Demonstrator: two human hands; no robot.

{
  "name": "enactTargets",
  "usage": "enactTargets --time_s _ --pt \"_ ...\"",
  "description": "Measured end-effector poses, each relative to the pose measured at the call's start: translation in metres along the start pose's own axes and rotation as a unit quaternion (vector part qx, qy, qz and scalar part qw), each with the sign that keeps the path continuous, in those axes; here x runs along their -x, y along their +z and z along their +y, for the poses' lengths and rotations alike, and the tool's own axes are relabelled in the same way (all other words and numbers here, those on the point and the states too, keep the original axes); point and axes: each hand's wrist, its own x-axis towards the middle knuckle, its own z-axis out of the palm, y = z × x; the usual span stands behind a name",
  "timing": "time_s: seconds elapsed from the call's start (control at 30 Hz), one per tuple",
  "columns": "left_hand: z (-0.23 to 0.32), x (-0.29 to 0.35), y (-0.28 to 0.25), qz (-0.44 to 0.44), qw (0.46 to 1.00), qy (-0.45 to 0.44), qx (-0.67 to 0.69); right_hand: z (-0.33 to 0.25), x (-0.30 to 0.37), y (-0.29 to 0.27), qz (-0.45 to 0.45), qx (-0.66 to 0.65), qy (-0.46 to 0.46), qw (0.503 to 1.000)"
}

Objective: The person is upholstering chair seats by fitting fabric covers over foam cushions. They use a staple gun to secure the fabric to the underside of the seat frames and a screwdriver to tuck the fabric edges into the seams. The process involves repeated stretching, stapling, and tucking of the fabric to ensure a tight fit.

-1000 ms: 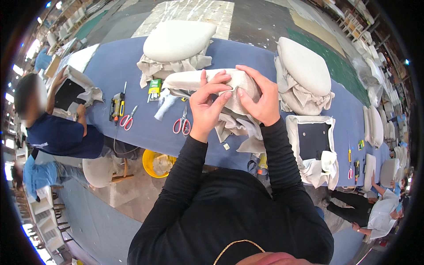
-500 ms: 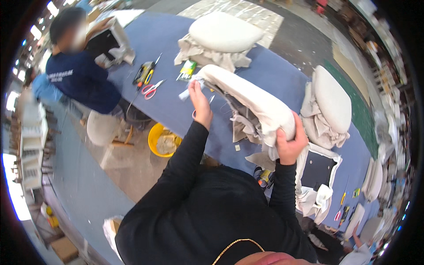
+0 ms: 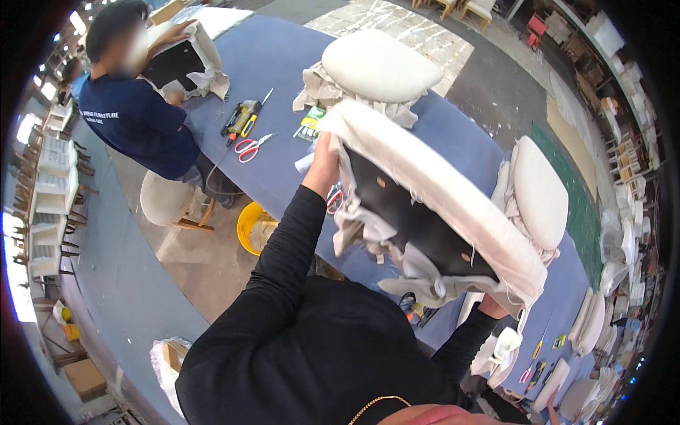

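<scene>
Left hand (image 3: 326,160) and right hand (image 3: 491,307) grip the seat (image 3: 428,188) over the near bench edge (image 3: 268,195). Hanging cloth (image 3: 365,225) could snag, tipping it

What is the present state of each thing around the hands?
Seat cushion: held up, tilted, black underside showing
Cloth edges: loose, hanging
Left hand: holding cushion's upper end
Right hand: at lower corner, fingers hidden
Leftmost scissors: lying on table
Yellow bucket: upright, not empty
</scene>
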Motion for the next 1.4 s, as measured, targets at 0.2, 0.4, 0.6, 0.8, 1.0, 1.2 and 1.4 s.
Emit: enactTargets --time_s 0.2,0.4,0.6,0.8,1.0,1.2,1.4 --pt "0.053 0.038 0.076 -0.105 0.975 0.028 -0.196 0.058 0.046 0.044 0.136 -0.340 0.293 0.883" --pt "0.042 0.060 0.119 -0.123 0.847 0.207 -0.474 0.045 0.055 0.083 0.013 -0.161 0.371 0.915" --pt "0.023 0.071 0.139 -0.139 0.812 0.219 -0.523 -0.159 0.009 0.084 -0.117 -0.237 0.214 0.940" --pt "0.029 0.084 0.137 -0.153 0.812 0.221 -0.518 -0.234 -0.023 0.093 -0.160 -0.331 0.168 0.915" --pt "0.068 0.100 0.122 -0.294 0.782 0.205 -0.510 -0.239 -0.010 0.084 -0.090 -0.320 0.098 0.938" --pt "0.065 0.058 0.124 -0.534 0.816 0.098 -0.198 -0.225 -0.002 0.069 -0.167 -0.327 0.010 0.930" --pt "0.033 0.043 0.136 -0.616 0.781 0.083 -0.061 -0.221 0.006 0.067 -0.159 -0.374 0.052 0.912"
